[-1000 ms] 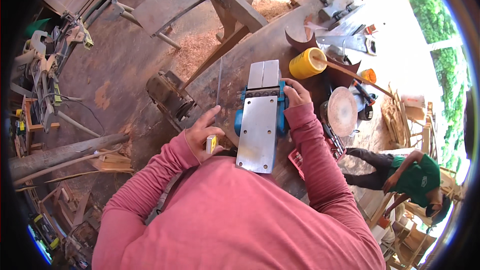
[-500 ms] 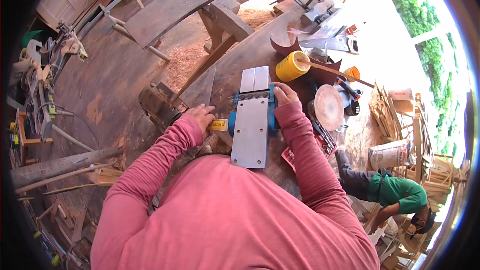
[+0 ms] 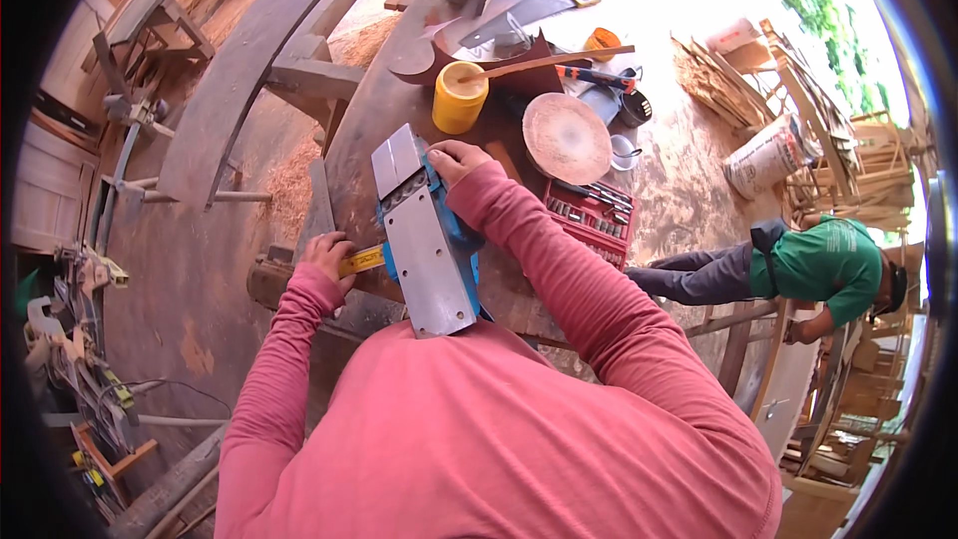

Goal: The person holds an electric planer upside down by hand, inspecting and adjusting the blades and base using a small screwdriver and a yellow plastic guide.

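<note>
An electric hand planer, blue-bodied, lies sole up across the bench edge close to my body, its bare metal plates facing me. My right hand grips its far right side, fingers curled over the blue housing. To the left, my left hand rests with fingers stretched out by the bench edge. Between that hand and the planer is a yellow printed piece; whether it belongs to the planer I cannot tell. Beyond the planer stands a yellow tub, with a wooden stick across its top.
Right of the planer are a round wooden disc and a red socket set case. Farther back lie a hand saw and sandpaper. A person in a green shirt bends over at the right. A long board spans the left.
My view has swung, so the bench things appear farther left. The planer now looks tilted, its far end leaning left. My right hand stays on it; my left remains beside the yellow piece.
</note>
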{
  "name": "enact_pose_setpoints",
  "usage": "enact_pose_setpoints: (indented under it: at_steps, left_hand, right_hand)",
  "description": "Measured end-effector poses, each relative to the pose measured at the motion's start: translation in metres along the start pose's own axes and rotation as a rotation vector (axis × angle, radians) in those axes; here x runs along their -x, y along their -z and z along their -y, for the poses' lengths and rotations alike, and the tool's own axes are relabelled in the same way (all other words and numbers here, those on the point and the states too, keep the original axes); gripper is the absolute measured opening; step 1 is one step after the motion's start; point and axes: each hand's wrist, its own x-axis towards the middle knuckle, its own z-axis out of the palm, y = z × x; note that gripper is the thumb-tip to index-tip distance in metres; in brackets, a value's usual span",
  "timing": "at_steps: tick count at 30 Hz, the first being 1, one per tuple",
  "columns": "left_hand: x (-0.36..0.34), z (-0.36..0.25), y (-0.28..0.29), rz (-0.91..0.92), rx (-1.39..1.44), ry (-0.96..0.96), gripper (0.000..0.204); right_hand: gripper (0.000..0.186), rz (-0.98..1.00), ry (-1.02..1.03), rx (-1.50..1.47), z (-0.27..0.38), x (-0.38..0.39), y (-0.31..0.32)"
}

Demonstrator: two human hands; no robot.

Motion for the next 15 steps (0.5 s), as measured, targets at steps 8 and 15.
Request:
enact_pose_setpoints:
  at_steps: [8,15]
  left_hand:
    - [-0.001,-0.055,0.097,-0.003,0.801,0.034,0.045]
    - [0.045,-0.224,0.279,0.034,1.188,-1.297,0.023]
  right_hand:
    - [0.048,0.002,0.072,0.038,0.009,0.028,0.023]
    - [0.047,-0.01,0.108,-0.002,-0.015,0.029,0.024]
